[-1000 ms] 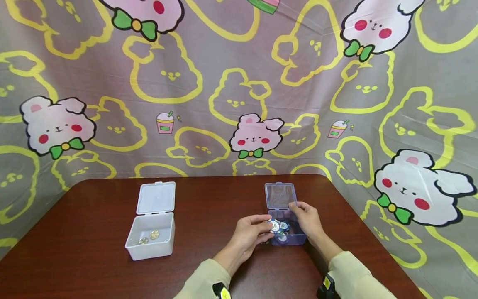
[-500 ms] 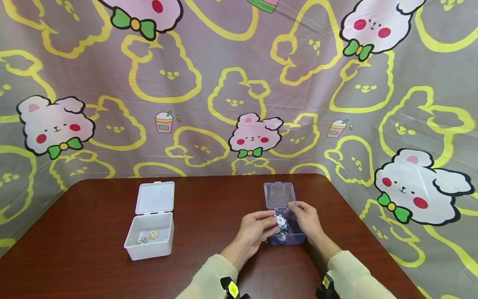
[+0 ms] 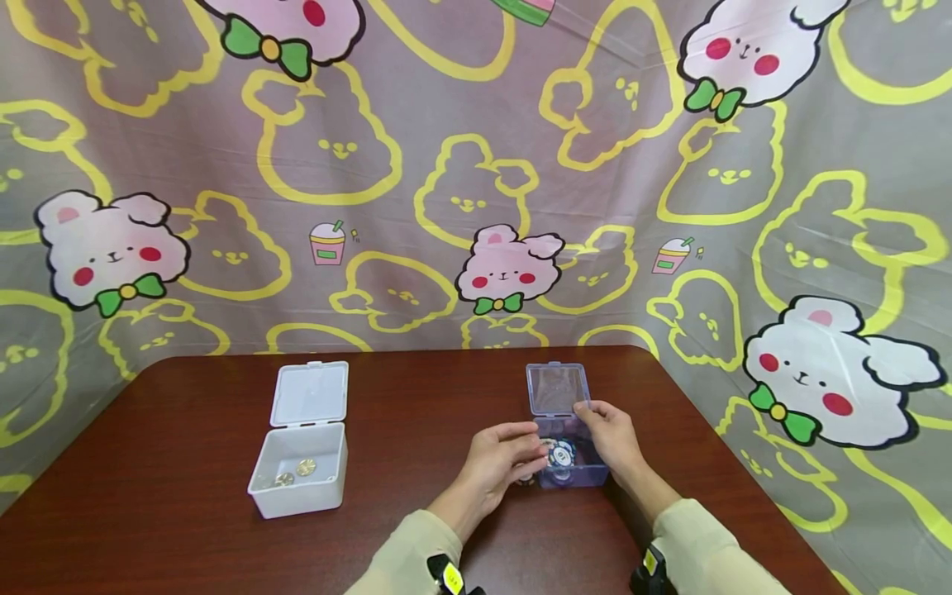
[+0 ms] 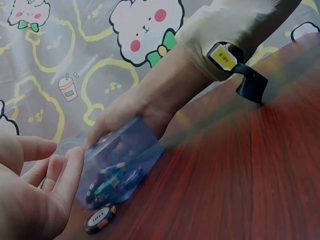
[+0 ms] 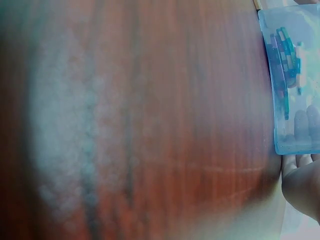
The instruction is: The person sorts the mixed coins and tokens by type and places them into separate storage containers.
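A purple-tinted clear plastic box [image 3: 592, 476] stands on the table with its lid [image 3: 558, 390] raised. Blue and white poker chips [image 3: 563, 454] lie inside, several showing through the wall. My right hand [image 3: 614, 438] grips the right side of this box, thumb at the rim. At the box's left edge is my left hand [image 3: 492, 464], its fingers extended and slightly bent; the left wrist view shows nothing between thumb and fingers [image 4: 70, 172]. A black-edged poker chip [image 4: 100, 218] marked 100 lies on the table beside the box, partly under the left hand in the head view.
Farther left, a white box [image 3: 297, 500] stands with its lid back and gold-coloured coins [image 3: 306, 468] inside. The brown table [image 3: 416, 397] meets a patterned cloth [image 3: 402, 190] behind and at the right.
My left hand moved right over the box with poker chips, let them go inside, and drew back slightly left. The right hand stays on the box.
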A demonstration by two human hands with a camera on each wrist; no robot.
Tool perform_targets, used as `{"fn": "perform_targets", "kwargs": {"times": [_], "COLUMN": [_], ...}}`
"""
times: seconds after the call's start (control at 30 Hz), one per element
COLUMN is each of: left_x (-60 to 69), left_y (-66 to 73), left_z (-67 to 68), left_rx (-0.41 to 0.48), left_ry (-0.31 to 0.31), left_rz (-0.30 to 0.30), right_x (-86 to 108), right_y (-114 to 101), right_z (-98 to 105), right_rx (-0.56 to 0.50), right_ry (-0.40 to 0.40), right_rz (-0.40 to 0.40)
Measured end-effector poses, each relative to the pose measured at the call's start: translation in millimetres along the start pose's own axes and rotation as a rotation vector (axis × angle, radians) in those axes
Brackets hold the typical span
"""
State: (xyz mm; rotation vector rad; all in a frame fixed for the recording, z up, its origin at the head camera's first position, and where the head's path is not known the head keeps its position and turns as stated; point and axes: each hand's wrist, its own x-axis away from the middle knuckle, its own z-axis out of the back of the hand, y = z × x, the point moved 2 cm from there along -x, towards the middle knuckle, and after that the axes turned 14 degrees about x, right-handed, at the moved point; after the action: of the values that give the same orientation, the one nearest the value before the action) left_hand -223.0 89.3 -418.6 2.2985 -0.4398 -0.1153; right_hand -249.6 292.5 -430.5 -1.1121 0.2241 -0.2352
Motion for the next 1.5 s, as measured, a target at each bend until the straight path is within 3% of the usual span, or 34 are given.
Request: {"fn": "perform_targets", "kwargs": {"times": [0.2, 0.7, 0.8, 1.0, 1.1, 1.33, 1.5], "left_x": [1.8, 2.1, 1.5, 5.2, 5.7, 2.8, 0.8], "left_y": [2.0, 4.1, 4.9, 10.4, 12.2, 12.0, 10.7], "left_z": [10.9, 26.4, 26.4, 21.5, 19.2, 19.4, 19.2], "left_rx": [-0.040, -0.278, -0.418, -0.847, -0.978, -1.142, -1.184], "left_ry": [0.005, -0.019, -0.037, -0.074, -0.073, -0.072, -0.077], "left_rz": [0.004, -0.038, -0.083, -0.214, -0.275, -0.301, -0.291], "right_x": [-0.5, 1.3, 1.3, 0.3, 0.7, 3.0, 2.5], "right_y": [0.5, 0.0, -0.4, 1.1, 1.3, 0.3, -0.5], "right_z": [0.2, 1.3, 1.3, -0.5, -0.9, -0.5, 0.1], "right_rx": [-0.004, -0.014, -0.008, -0.015, -0.027, -0.028, -0.029], "right_ry": [-0.005, -0.017, -0.017, -0.008, -0.003, -0.005, 0.000], "right_rz": [-0.003, -0.007, -0.006, -0.001, -0.002, -0.001, 0.001]}}
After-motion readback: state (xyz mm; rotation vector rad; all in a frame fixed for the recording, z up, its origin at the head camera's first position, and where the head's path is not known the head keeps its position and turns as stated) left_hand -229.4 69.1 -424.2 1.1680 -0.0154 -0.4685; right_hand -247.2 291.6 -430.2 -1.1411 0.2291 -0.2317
